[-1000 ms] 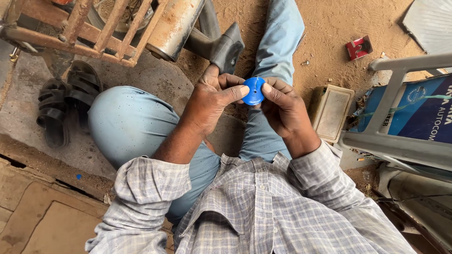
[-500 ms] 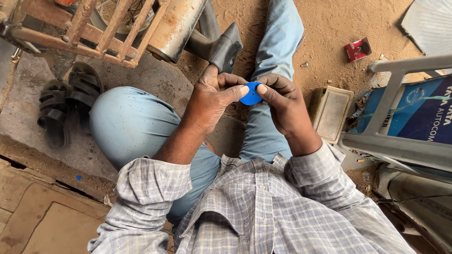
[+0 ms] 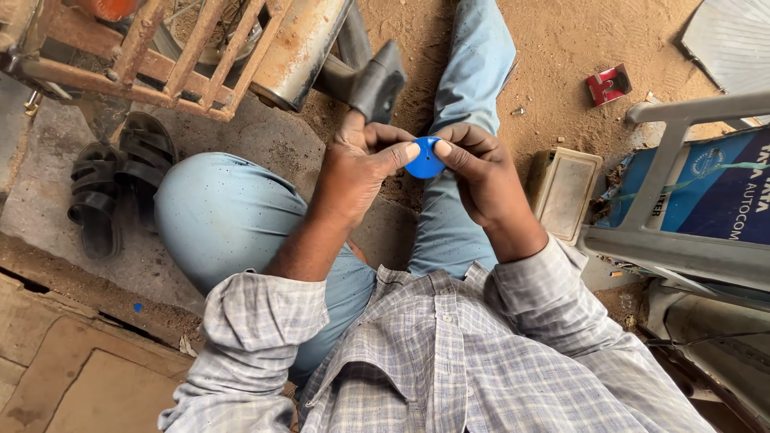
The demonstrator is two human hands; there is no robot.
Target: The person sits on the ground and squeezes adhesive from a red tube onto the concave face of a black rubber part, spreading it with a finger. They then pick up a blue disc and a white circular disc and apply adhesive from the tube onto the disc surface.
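Observation:
A small round blue plastic piece (image 3: 424, 160) is pinched between both of my hands above my lap. My left hand (image 3: 361, 164) presses its thumb on the piece's left edge. My right hand (image 3: 473, 168) grips its right edge with thumb and curled fingers. Much of the blue piece is hidden by my fingers. I sit on the ground in light blue jeans (image 3: 216, 216) and a checked shirt, with one knee bent to the left and the other leg stretched forward.
A rusty metal frame (image 3: 160, 56) and a metal cylinder (image 3: 301, 48) lie ahead on the left, with a dark grey part (image 3: 377, 80) beside them. Black sandals (image 3: 112, 184) sit at left. A beige box (image 3: 561, 192), a red packet (image 3: 607, 84) and a grey plastic chair (image 3: 682, 248) are at right.
The blue piece has been turned between my fingers; its open hollow side showed earlier and a flatter face shows now. Both hands stay in the same place.

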